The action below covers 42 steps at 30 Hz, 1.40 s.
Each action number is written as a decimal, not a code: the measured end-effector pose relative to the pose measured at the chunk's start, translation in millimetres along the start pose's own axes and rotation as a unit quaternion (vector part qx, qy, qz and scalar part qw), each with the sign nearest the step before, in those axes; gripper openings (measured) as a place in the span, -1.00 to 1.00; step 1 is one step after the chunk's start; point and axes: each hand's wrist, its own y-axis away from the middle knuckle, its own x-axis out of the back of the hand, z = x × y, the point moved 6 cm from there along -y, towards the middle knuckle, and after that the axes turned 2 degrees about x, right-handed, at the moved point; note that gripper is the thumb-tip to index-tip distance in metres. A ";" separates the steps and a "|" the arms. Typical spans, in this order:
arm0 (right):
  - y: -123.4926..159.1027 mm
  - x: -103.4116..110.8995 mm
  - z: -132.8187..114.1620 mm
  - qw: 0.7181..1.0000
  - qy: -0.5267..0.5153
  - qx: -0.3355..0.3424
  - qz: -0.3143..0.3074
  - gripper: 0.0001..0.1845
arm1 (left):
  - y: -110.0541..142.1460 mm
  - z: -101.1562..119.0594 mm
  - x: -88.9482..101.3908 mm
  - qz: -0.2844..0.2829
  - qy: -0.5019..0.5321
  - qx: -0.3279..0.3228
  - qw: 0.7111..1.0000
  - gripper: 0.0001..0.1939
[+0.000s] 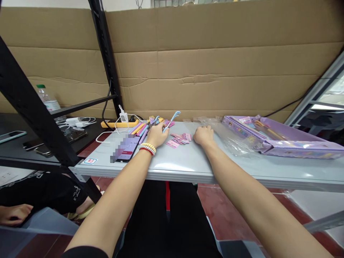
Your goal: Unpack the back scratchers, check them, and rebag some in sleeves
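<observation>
My left hand (157, 135), with beaded bracelets at the wrist, is closed around a light-blue back scratcher (172, 120) whose curved claw end points up and right. Just left of it lies a row of similar back scratchers (139, 129) in yellow, purple and pink, partly hidden by the hand. Small pink printed cards (179, 139) are spread on the tabletop between my hands. My right hand (203, 135) rests on the table as a fist, right of the cards and beside a clear plastic bag (233, 138). Whatever its fingers may hold is hidden.
A phone (128, 148) lies left of my left forearm, near a yellow power strip (119, 124) with a white charger and cables. An open purple box (285, 139) stands at the right. Cardboard (201, 68) walls the back; a black metal post (103, 53) rises at left.
</observation>
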 end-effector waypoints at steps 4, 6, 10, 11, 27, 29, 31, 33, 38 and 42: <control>3.3 13.6 0.7 0.996 -0.057 0.012 0.075 -0.65 | 0.0 0.4 0.6 -0.003 0.003 0.001 1.000 -0.77; 2.7 21.3 9.5 0.985 -0.129 -0.010 0.117 -0.69 | -0.2 -0.2 0.1 -0.003 0.000 0.005 1.000 -0.77; -1.8 29.0 24.0 0.907 -0.376 -0.067 0.175 -0.80 | -1.7 -2.8 -0.9 0.012 0.007 0.010 1.000 -0.77; -3.1 28.0 24.4 0.864 -0.467 -0.077 0.175 -0.81 | -2.2 -3.7 -1.3 0.014 0.014 0.013 1.000 -0.76; -0.8 14.9 11.2 0.450 -0.878 -0.158 0.043 -0.62 | 4.4 14.8 -1.0 -0.027 0.004 -0.074 0.997 -0.69; 0.0 14.2 9.7 0.442 -0.882 -0.153 0.049 -0.59 | 5.7 16.5 0.2 -0.028 -0.013 -0.074 0.997 -0.66; 1.1 14.2 8.2 0.447 -0.882 -0.144 0.041 -0.63 | 7.2 19.2 1.1 -0.036 -0.032 -0.079 0.996 -0.61; 1.6 16.5 6.9 0.457 -0.880 -0.124 0.033 -0.69 | 9.2 22.7 1.2 -0.054 -0.050 -0.088 0.993 -0.58; 2.6 26.1 7.0 0.448 -0.889 -0.078 0.057 -0.76 | 13.0 30.2 -1.0 -0.090 -0.096 -0.110 0.985 -0.58; 4.5 32.9 1.1 0.454 -0.889 -0.024 0.048 -0.71 | 12.3 30.1 -2.6 -0.072 -0.129 -0.114 0.982 -0.61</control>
